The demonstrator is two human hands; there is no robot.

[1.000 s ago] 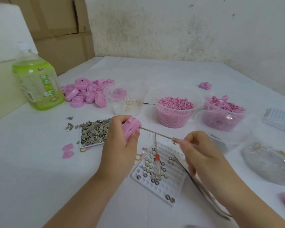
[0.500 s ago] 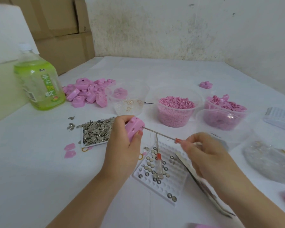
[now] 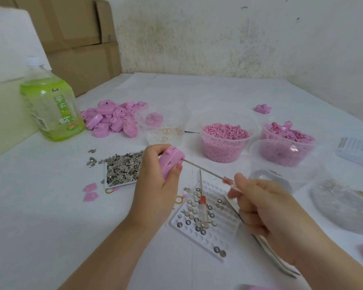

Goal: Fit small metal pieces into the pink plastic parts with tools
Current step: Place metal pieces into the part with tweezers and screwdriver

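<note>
Poking driver [image 3: 226, 180] into pink part [image 3: 172, 162].
Gripping part in left hand [image 3: 155, 191], pinching driver in right hand [image 3: 268, 210]; likely light, stiff, slick: hold by flat sides.

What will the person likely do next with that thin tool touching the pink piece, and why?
Probably press or twist the screwdriver slightly further into the pink part. Its tip meets the part's end face, the right hand pinches the handle, and the left hand holds the part off the table, braced for it.
</note>
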